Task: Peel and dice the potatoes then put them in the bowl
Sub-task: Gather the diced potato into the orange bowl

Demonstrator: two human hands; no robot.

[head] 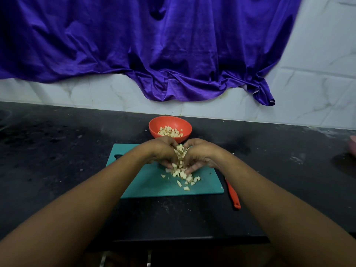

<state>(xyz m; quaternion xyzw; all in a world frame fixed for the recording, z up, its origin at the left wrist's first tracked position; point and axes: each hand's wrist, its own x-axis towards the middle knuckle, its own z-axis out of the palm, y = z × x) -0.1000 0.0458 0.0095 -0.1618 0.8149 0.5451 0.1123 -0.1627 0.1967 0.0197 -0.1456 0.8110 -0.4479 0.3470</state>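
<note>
Left hand [161,152] and right hand [201,154], each grip cupped round small pale potato cubes [180,151], over one flat teal board [150,182], one round orange bowl [173,122] at its far edge.

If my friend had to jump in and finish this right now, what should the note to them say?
Hands: the left hand and right hand cup a heap of potato cubes between them, over the cutting board.
Things: the bowl behind the board already holds some cubes; loose cubes lie on the board; an orange-handled tool lies on the counter, right of it.
Done: dicing, apparently; no whole potato shows.
Left: carry this handful to the bowl, then gather the rest.
</note>
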